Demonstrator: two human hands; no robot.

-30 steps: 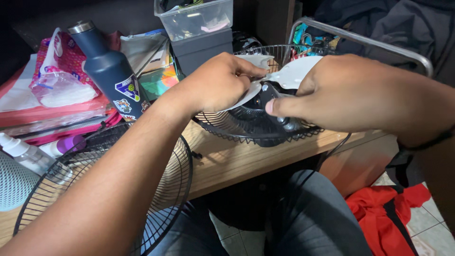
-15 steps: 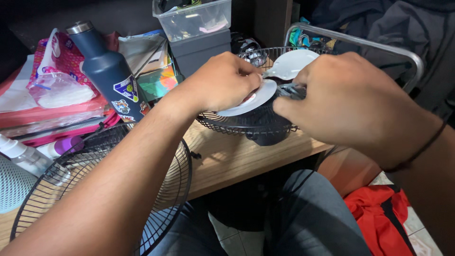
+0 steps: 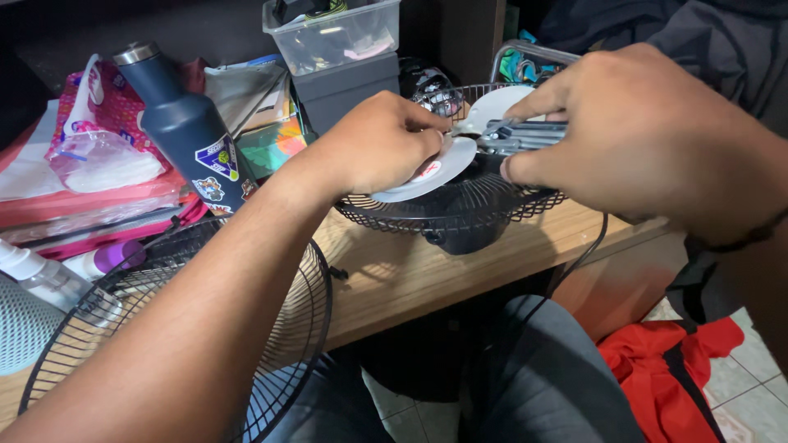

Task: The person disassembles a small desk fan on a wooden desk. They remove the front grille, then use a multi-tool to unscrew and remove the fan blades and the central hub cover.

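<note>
Head view, from the left edge: a clear spray bottle (image 3: 37, 275) lay on the wooden worktop (image 3: 410, 275) beside a loose black wire fan guard (image 3: 304, 303) that rested flat near the front edge, partly under the person's left forearm. Behind them sat a pink patterned bag (image 3: 103, 102) on a stack of red folders (image 3: 82, 201), and a dark blue flask (image 3: 185, 123) with a metal cap stood upright just beside it. Further back, a clear plastic box (image 3: 332, 33) sat on top of a grey box (image 3: 349, 86).

The left hand (image 3: 373, 148) was curled shut, its fingers pinching the edge of a white fan blade (image 3: 439, 168). That blade piece sat inside the second black fan guard (image 3: 460, 209), which rested bowl-like on the worktop near its right end, over a dark motor housing (image 3: 460, 238).

The right hand (image 3: 648, 135) was closed around a grey metal tool (image 3: 521, 135), thumb beneath and fingers over it, holding it level above the guard with its tip touching the middle of the blade piece, just beside the left fingertips. What kind of tool it was could not be told.

A black cord (image 3: 587, 254) hung down off the worktop's right edge. Below, a red cloth (image 3: 665, 361) lay on the tiled floor (image 3: 751, 385).
</note>
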